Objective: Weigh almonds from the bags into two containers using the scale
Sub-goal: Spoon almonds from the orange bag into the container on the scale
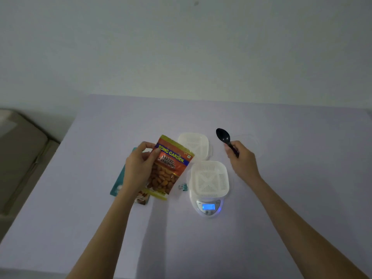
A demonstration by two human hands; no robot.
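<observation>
My left hand (138, 168) grips an orange bag of salted almonds (168, 168), held tilted above the table with its top toward the containers. Under it lies a teal bag (118, 184), mostly hidden. My right hand (241, 160) holds a black plastic spoon (224, 137) by its handle, bowl pointing up and left. A white slotted container (209, 180) sits on the white kitchen scale (208, 207), whose blue display is lit. A second white container (194, 144) rests on the table behind the scale.
A small binder clip (183, 187) lies between the almond bag and the scale. The pale lilac table (281, 218) meets a plain wall at the back. A beige cushion or seat (22, 158) stands off the table's left edge.
</observation>
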